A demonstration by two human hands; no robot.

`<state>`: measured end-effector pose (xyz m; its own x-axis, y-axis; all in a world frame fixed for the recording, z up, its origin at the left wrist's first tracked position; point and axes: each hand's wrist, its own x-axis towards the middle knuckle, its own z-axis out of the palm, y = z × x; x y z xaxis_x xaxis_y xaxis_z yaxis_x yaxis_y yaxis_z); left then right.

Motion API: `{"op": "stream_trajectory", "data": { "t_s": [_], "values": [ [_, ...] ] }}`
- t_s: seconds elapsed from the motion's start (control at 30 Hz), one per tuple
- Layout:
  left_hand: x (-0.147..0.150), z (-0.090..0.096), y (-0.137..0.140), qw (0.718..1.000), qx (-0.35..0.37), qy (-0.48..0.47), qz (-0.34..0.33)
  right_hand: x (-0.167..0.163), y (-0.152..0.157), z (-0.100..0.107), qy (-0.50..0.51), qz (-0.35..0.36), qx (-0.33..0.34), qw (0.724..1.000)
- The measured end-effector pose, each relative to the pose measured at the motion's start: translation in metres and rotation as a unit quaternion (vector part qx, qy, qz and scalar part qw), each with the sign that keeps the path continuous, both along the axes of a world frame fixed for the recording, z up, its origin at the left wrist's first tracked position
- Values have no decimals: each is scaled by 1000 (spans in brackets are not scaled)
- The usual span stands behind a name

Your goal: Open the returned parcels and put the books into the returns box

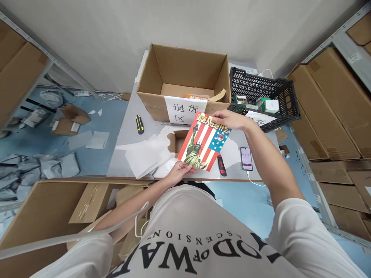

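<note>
A book (199, 144) with the Statue of Liberty and red and white stripes on its cover is held tilted over the table, cover facing up. My left hand (180, 172) grips its lower left edge, thumb on the cover and fingers underneath. At the top right corner my right hand (228, 119) is closed on the book. Partly hidden behind it is a small open cardboard box (174, 142). A red and black box cutter (222, 165) lies just right of the book, and white paper sheets (145, 156) spread to the left.
A large open carton (153, 106) with an orange item inside stands at the back. To its right is a black plastic crate (266, 87) holding small boxes. A yellow and black cutter (139, 124) and a plugged-in phone (246, 158) lie on the table (124, 137). Cartons flank both sides.
</note>
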<state>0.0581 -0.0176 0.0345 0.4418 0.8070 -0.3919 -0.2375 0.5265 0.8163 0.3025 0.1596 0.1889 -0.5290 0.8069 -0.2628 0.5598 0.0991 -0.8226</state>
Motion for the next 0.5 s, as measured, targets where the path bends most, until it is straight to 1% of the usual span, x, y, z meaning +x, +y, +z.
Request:
{"op": "stream_trajectory", "data": {
  "t_s": [0.07,0.1,0.17,0.23,0.33,0.4,0.5],
  "values": [
    [-2,1,5,1000,0,0,10,-5,9,6,-17,29,4,999],
    [-3,3,9,1000,-1,-5,21,-7,14,9,-11,33,3,999],
    [-6,9,19,998,-1,-23,54,-9,27,15,17,7,9,1000],
    [-10,15,30,995,6,-38,88,-8,46,20,50,-70,41,995],
    [-19,21,42,992,12,-21,126,-4,88,17,78,-213,105,968],
    [-26,22,45,988,4,1,157,-3,118,5,80,-282,121,948],
    [-41,18,44,976,-8,29,215,-9,156,-24,79,-351,104,927]
  ]
}}
